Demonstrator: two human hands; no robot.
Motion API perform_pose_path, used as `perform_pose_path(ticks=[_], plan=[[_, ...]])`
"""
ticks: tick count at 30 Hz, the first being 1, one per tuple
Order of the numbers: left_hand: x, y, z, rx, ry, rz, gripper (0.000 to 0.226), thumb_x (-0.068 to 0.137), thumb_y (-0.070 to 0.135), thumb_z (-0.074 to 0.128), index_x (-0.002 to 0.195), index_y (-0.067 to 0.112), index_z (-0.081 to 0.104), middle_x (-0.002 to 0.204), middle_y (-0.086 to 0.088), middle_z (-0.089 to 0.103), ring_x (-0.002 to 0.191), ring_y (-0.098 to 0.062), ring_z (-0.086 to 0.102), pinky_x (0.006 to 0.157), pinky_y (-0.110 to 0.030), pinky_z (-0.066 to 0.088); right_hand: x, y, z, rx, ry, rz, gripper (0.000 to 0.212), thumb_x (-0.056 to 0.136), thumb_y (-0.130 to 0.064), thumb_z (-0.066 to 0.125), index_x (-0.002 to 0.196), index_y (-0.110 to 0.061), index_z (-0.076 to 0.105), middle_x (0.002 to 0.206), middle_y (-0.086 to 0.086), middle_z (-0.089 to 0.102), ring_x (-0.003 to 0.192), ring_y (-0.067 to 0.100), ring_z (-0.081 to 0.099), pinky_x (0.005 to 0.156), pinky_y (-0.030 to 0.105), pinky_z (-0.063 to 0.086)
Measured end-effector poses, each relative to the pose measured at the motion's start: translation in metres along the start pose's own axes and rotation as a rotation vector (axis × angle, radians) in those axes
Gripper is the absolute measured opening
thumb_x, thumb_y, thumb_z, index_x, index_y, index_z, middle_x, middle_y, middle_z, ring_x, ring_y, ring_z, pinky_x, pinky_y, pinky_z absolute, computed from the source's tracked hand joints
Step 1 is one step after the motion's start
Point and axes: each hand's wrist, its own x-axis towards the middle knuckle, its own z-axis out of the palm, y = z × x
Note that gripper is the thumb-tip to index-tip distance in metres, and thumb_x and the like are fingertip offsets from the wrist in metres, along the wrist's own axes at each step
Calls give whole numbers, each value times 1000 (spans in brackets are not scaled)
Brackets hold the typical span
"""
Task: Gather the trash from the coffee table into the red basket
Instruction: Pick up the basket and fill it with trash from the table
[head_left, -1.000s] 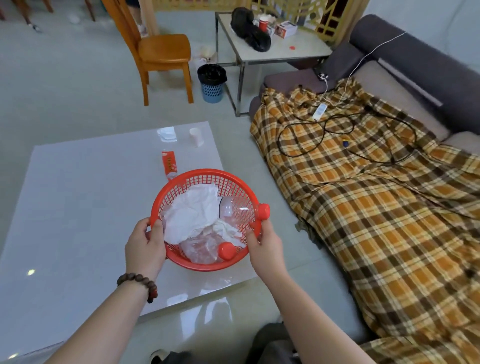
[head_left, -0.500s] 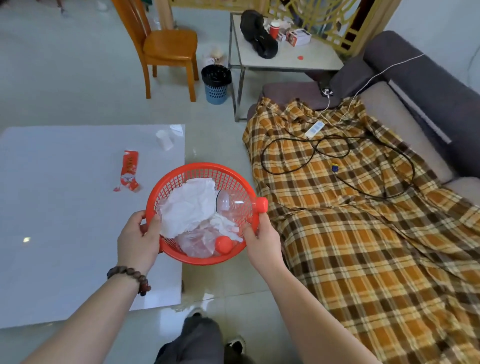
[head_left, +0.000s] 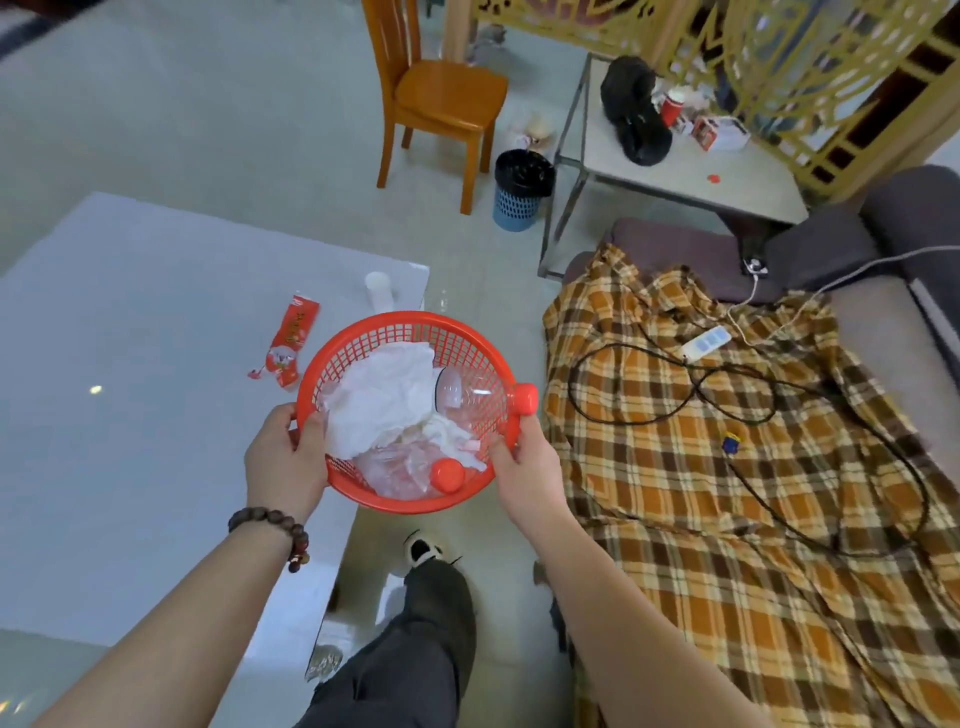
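I hold the round red basket (head_left: 467, 338) in the air over the right edge of the white coffee table (head_left: 130, 322). My left hand (head_left: 285, 457) grips its left rim and my right hand (head_left: 530, 467) grips its right rim. Inside lie crumpled white tissue (head_left: 384, 405), a clear plastic bottle (head_left: 457, 395) with a red cap (head_left: 523, 399) poking over the rim, and a crushed clear bottle (head_left: 395, 467) with a red cap (head_left: 447, 474). On the table remain a red wrapper (head_left: 291, 340) and a small white cup (head_left: 379, 291).
A sofa with a plaid blanket (head_left: 753, 493), black cables and a white remote lies to the right. Ahead stand a wooden chair (head_left: 441, 98), a blue bin with a black liner (head_left: 522, 189) and a side table (head_left: 691, 166) with clutter. My leg and shoe (head_left: 423, 551) are below the basket.
The basket, held in both hands, has come off the tabletop and shifted right past the table's edge. My view has swung, and I am standing with one leg forward.
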Motion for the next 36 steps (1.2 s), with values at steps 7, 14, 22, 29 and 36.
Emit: perform_pose_path(ticks=[7,14,22,29,36], plan=[[83,24,20,-126,134,-167,19,92,33,53,103,18,58,93,-10,66,85,-31,64,76,-47,54,129,-56,27,-162,-84,-88,29,91,-17,46,119,-22,50,75,1,63,63,10,56,48,12,41],[144,22,-5,-154,309,-298,17,91,35,53,92,20,61,87,-7,68,81,-29,63,75,-47,53,217,-106,95,-225,-250,-218,36,87,-11,48,122,-18,51,67,-7,56,60,8,53,52,19,39],[139,-11,-48,-204,599,-507,9,88,30,53,90,29,61,81,-5,70,66,-26,68,64,-44,57,239,-128,185,-157,-669,-324,26,94,-28,48,119,-36,52,88,-21,67,84,-4,62,74,18,49],[99,-26,-53,-227,875,-748,10,76,41,52,82,37,60,77,-2,70,60,-26,68,61,-42,56,265,-113,243,-340,-1057,-377,37,96,-51,35,132,-45,43,115,-22,57,103,-5,51,89,19,39],[52,-41,-6,-196,1157,-979,35,72,52,54,99,31,62,76,10,70,68,-15,68,62,-38,57,332,-74,291,-974,-1087,-663,64,91,-56,42,143,-21,31,153,11,28,141,29,21,115,44,22]])
